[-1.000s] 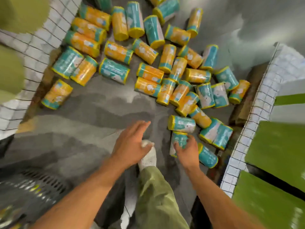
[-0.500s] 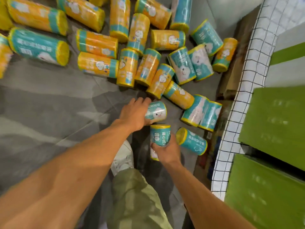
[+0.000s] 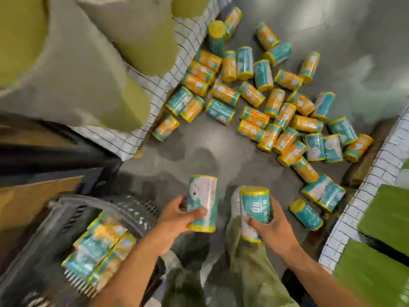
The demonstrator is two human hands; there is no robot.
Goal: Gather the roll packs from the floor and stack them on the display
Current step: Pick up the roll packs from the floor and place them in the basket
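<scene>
Here, one teal roll pack (image 3: pixel 202 203) is gripped upright by the left hand (image 3: pixel 177 216); another (image 3: pixel 254 212) is clasped by the right hand (image 3: pixel 271 227); many more packs (image 3: pixel 274 111) are scattered over the floor (image 3: pixel 194 151); several are piled in a basket (image 3: pixel 66 218).

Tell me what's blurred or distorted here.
Head view: motion blur smears the dark plastic basket and green sacks; the teal roll packs in the left hand and right hand are sharper; the wide lens bends the white wire grid; glare on the grey floor.
</scene>
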